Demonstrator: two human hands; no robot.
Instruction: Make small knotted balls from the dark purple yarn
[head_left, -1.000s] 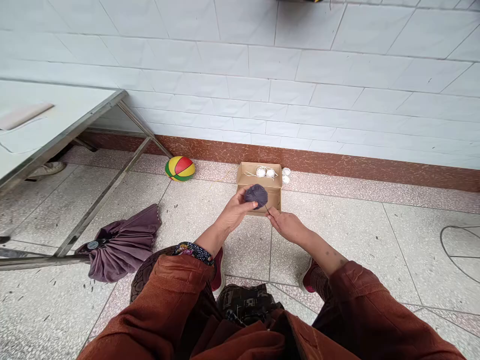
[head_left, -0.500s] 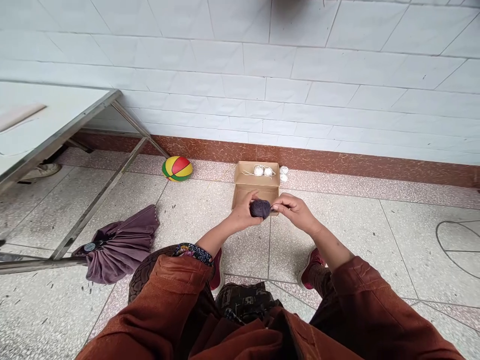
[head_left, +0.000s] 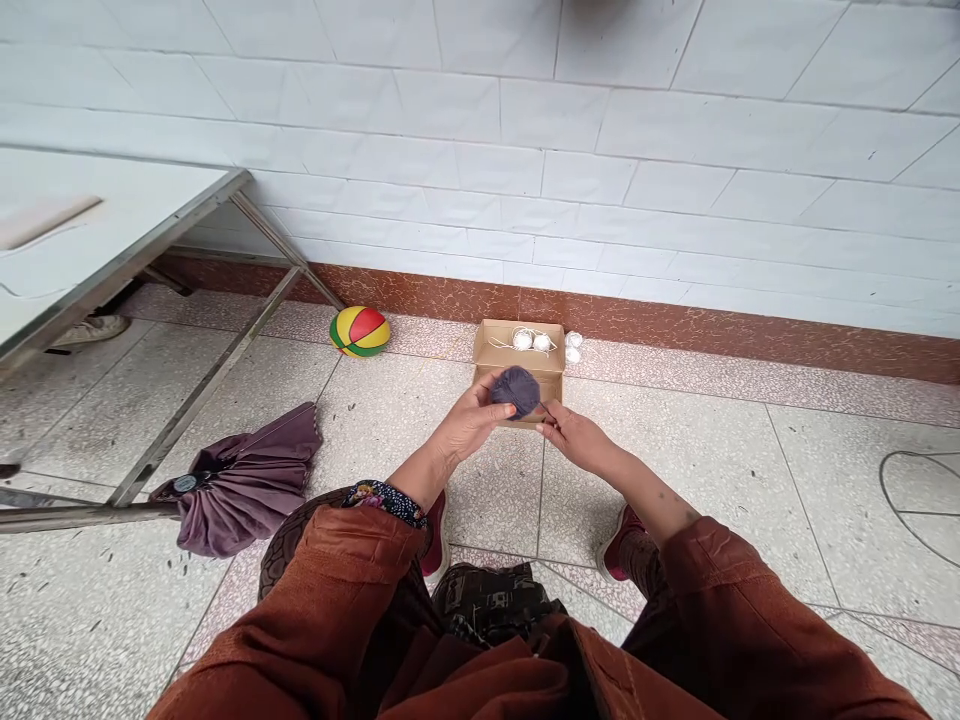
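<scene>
A dark purple-grey ball of yarn (head_left: 516,391) rests in my left hand (head_left: 471,420), thumb in front and fingers behind it. Close by its right side, my right hand (head_left: 576,436) pinches a strand of the yarn (head_left: 544,407) between thumb and fingertips. Both hands are above the front of an open brown cardboard box (head_left: 555,388) on the floor, hiding part of it. In the box's rear half lie white balls of yarn (head_left: 523,341) with loose strands. More white balls (head_left: 573,346) sit just outside its right edge.
A yellow, red and green ball (head_left: 360,331) lies by the wall, near a metal-framed table (head_left: 238,182) on the left. A folded purple umbrella (head_left: 247,480) is on the floor under the table frame. At far right stands a thin wire frame (head_left: 892,500). Someone's shoe (head_left: 97,330) shows beneath the table.
My left hand has turned and raised the yarn ball slightly, so more of its face shows. My right hand has shifted a little lower, still pinching the strand. The view has moved slightly.
</scene>
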